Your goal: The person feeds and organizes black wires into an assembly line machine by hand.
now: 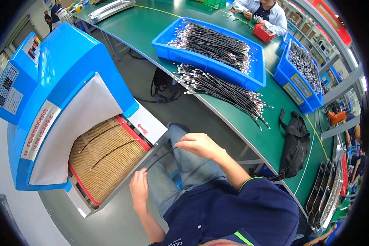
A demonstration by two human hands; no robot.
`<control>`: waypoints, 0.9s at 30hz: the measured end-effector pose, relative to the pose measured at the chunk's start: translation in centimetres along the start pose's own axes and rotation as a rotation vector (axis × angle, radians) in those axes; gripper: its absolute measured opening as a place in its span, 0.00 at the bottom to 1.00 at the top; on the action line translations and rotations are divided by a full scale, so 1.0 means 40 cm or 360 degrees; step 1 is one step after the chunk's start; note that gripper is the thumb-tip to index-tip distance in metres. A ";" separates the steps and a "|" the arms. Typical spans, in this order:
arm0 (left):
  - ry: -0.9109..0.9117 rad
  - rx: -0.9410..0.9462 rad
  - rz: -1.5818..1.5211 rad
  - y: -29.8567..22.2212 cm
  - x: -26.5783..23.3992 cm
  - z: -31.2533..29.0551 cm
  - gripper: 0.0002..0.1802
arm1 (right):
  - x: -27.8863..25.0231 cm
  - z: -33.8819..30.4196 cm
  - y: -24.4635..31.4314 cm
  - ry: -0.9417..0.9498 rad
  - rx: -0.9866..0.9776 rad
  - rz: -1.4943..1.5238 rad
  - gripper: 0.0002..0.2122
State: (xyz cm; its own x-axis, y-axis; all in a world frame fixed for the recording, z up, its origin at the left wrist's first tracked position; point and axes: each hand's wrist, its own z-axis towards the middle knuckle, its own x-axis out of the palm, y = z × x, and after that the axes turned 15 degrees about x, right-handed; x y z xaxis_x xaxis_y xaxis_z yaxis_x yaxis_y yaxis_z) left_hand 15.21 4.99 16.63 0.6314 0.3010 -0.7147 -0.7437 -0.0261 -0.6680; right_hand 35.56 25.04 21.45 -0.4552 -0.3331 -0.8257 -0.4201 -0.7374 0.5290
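A thin black cable (160, 157) is stretched between my two hands, above my lap. Its lower-left end is in the closed fingers of my left hand (140, 189). The other end is pinched by my right hand (200, 146), higher and farther right. Just left of my hands, a tan mesh conveyor belt (119, 175) with red edges comes out of a blue machine (76, 53). Two more black cables lie apart on the belt, the nearer cable (114, 153) and the farther cable (100, 136). The ends inside my fingers are hidden.
On the green table (217, 108) lies a loose pile of black cables (221, 91) beside a blue bin (162, 49) of similar cables. Another blue bin (301, 100) and a black bag (293, 145) are at the right. Across the table a person (270, 16) works near a red box (263, 33).
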 end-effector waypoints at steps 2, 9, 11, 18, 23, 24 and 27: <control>-0.0015 0.0005 -0.0043 0.033 0.019 -0.026 0.08 | 0.040 0.010 0.006 0.0085 -0.0066 0.0113 0.12; -0.0181 0.0249 -0.0104 0.138 0.091 -0.021 0.06 | 0.293 0.052 0.037 0.0295 -0.0188 0.0374 0.08; -0.0148 0.0374 0.0205 0.208 0.075 -0.042 0.07 | 0.348 0.061 0.010 0.0338 -0.0055 0.0454 0.07; -0.0069 0.0046 -0.0549 0.316 0.116 -0.086 0.08 | 0.525 0.085 0.034 0.0290 -0.0275 0.0517 0.07; 0.0233 -0.0252 -0.0868 0.351 0.096 -0.093 0.10 | 0.555 0.095 0.035 0.0283 -0.0472 0.0449 0.08; 0.0272 -0.0274 -0.0978 0.359 0.096 -0.096 0.10 | 0.563 0.093 0.035 0.0270 -0.0464 0.0460 0.08; 0.0033 -0.0226 -0.0860 0.358 0.109 -0.099 0.09 | 0.581 0.094 0.038 0.0234 -0.0430 0.0451 0.08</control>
State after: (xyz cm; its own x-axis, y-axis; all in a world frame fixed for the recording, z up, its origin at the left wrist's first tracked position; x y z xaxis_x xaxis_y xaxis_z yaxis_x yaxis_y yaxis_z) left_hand 8.17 2.15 3.12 0.9198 0.2885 -0.2659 -0.2771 -0.0022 -0.9608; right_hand 21.39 18.38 3.80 -0.3980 -0.6108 -0.6844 -0.0643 -0.7257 0.6850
